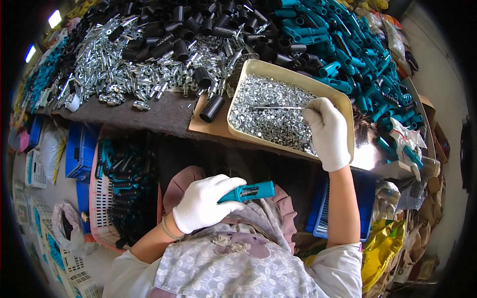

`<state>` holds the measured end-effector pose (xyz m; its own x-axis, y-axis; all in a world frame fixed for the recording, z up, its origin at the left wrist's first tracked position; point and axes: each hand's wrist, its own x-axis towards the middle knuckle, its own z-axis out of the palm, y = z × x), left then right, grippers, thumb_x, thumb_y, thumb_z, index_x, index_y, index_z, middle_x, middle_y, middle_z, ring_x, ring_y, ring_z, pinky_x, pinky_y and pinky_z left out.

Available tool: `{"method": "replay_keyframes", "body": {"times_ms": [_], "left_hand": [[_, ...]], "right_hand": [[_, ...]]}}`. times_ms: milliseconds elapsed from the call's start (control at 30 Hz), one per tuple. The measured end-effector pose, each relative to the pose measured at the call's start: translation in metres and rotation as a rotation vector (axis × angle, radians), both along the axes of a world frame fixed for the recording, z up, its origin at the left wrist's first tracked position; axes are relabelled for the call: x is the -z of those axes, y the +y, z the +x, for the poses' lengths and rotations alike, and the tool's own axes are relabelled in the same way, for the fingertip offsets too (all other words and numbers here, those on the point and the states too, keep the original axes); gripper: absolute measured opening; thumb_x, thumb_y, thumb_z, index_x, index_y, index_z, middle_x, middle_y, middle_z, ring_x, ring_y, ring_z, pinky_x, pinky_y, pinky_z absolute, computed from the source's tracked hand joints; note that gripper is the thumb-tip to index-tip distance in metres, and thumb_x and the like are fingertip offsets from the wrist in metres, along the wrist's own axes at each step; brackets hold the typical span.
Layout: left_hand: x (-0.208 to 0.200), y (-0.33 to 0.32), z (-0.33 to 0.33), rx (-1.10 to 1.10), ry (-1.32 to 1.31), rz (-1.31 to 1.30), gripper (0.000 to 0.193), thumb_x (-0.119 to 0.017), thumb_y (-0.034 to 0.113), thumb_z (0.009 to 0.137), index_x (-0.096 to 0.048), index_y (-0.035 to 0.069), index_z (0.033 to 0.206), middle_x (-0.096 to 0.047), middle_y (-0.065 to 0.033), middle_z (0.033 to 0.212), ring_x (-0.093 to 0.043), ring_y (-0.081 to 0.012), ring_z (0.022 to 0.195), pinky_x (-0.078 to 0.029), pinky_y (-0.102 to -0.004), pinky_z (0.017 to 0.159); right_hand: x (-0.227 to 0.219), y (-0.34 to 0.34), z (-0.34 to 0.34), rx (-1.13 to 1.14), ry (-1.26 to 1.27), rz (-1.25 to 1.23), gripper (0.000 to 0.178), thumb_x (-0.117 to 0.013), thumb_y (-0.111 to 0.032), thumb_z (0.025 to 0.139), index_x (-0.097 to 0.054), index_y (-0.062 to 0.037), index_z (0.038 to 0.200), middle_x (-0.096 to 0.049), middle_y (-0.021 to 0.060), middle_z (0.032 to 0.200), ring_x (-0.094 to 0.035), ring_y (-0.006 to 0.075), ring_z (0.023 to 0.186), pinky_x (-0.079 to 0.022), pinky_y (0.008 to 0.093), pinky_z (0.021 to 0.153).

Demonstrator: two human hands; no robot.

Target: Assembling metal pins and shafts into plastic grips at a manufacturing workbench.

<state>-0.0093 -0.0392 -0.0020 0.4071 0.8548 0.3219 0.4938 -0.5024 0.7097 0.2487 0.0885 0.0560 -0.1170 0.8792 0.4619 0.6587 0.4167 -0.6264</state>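
Note:
My left hand (206, 202), in a white glove, is wrapped round a teal plastic tool housing (259, 190) above my lap. The housing lies sideways, its end toward the right, and a dark slot in it shows a metal part inside. My gloved right hand (325, 126) reaches over a cream tray (242, 135) and pinches a thin metal tool that looks like tweezers (278, 107). Its tip points left, over the small shiny metal pieces (268, 124) that fill the tray. Whether a piece is caught at the tip is too small to tell.
Behind the tray, the bench carries heaps of silver metal parts (107, 67), black tubes (179, 49) and teal housings (357, 59). One black tube (212, 109) lies beside the tray. A pink basket (102, 208) with teal-and-black handles stands at lower left; a blue crate (361, 208) at right.

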Motion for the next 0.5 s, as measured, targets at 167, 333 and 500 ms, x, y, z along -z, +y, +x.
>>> {"method": "replay_keyframes", "body": {"times_ms": [167, 333, 500], "left_hand": [[0.001, 0.000, 0.003, 0.018, -0.007, 0.011, 0.044, -0.081, 0.023, 0.076, -0.066, 0.008, 0.115, -0.067, -0.0097, 0.092, -0.068, -0.0289, 0.077, -0.055, -0.0359, 0.066], [0.000, -0.001, -0.001, 0.000, 0.073, 0.109, 0.046, -0.081, 0.023, 0.074, -0.067, 0.008, 0.115, -0.067, -0.0075, 0.092, -0.067, -0.0256, 0.080, -0.054, -0.0341, 0.068], [-0.012, -0.003, -0.001, -0.001, 0.177, 0.167, 0.056, -0.083, 0.016, 0.064, -0.068, 0.005, 0.117, -0.068, -0.0105, 0.091, -0.065, -0.0274, 0.080, -0.053, -0.0367, 0.071]], "right_hand": [[0.003, -0.003, 0.008, 0.029, 0.132, -0.097, 0.009, -0.071, -0.004, 0.083, -0.065, 0.0007, 0.088, -0.065, 0.0059, 0.074, -0.058, 0.0109, 0.067, -0.049, 0.0266, 0.065], [-0.004, -0.024, -0.005, -0.047, 0.467, -0.315, 0.005, -0.067, -0.002, 0.083, -0.066, 0.0010, 0.087, -0.063, -0.0003, 0.077, -0.055, 0.0036, 0.070, -0.046, 0.0216, 0.062], [-0.001, -0.066, -0.019, -0.281, 0.214, -0.634, 0.017, -0.068, -0.005, 0.081, -0.074, 0.0016, 0.095, -0.074, 0.0092, 0.083, -0.069, 0.0120, 0.072, -0.055, 0.0263, 0.071]]}}
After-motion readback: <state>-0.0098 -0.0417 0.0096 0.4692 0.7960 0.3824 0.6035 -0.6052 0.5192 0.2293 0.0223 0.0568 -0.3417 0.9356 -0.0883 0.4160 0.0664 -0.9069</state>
